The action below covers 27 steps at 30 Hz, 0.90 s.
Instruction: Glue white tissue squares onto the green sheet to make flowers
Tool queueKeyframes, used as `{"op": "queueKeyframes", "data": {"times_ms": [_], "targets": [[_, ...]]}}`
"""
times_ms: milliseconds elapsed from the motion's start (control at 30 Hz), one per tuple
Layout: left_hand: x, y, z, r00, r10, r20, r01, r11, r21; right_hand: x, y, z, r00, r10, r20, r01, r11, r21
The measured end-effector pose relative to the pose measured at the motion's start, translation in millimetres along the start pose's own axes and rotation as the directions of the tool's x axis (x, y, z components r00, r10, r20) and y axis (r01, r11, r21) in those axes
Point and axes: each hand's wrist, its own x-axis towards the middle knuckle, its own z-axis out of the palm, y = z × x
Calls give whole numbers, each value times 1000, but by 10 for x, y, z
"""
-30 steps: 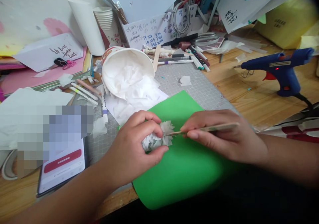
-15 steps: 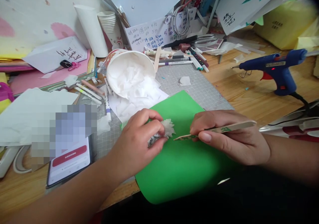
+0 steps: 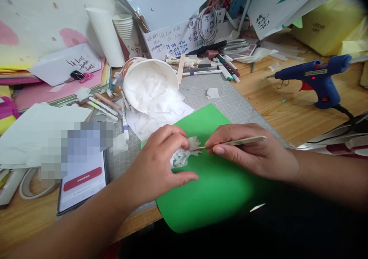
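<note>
My left hand (image 3: pixel 159 163) curls over a small white tissue-paper flower (image 3: pixel 184 154) that lies on a green sheet (image 3: pixel 212 190), fingers pinching it from above and the thumb stretched out below. My right hand (image 3: pixel 253 155) grips a flat wooden stick (image 3: pixel 235 142) and holds its tip against the right side of the flower. Both hands rest over the green sheet, which overhangs the table's front edge.
A tipped paper bowl (image 3: pixel 149 80) spills white tissue pieces behind the sheet. A phone (image 3: pixel 82 182) lies at the left. A blue glue gun (image 3: pixel 316 78) stands on the wood at the right. Markers (image 3: pixel 227 67), stacked cups (image 3: pixel 126 30) and papers crowd the back.
The stick drew back from the flower half a second ago, and its tip now touches the flower again. My left thumb has stretched out below the flower.
</note>
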Motion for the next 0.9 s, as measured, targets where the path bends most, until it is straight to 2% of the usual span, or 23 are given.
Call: {"op": "queueKeyframes", "data": {"times_ms": [200,267,333,400,500,567,700,800,900], "targets": [[-4,-39,-18,1000,6,2,-6,1000,-12,-19,14,-23,988,145,-52,-139,984,111],[2,-68,-50,1000,19,21,-18,999,-46,-38,7,-55,984,156,-90,-143,980,137],[8,-91,-77,999,18,33,-16,997,-71,-45,-21,-87,993,91,-76,-83,992,100],[14,-102,-88,999,2,36,1,997,-83,-37,-63,-102,999,-49,20,48,998,49],[23,-104,-84,1000,-15,19,17,994,-105,-14,-114,-77,955,-220,199,222,975,10],[28,-105,-79,1000,-25,7,26,990,-137,-8,-121,-43,935,-243,259,259,966,-27],[22,-111,-99,999,-51,3,50,977,-208,-20,-95,-12,935,-249,253,285,951,-118],[2,-90,-130,999,-20,47,29,979,-202,-36,-79,-42,939,-249,237,297,935,-193],[-17,-48,-152,992,26,121,-8,989,-144,-48,-91,-79,942,-253,220,294,939,-178]]}}
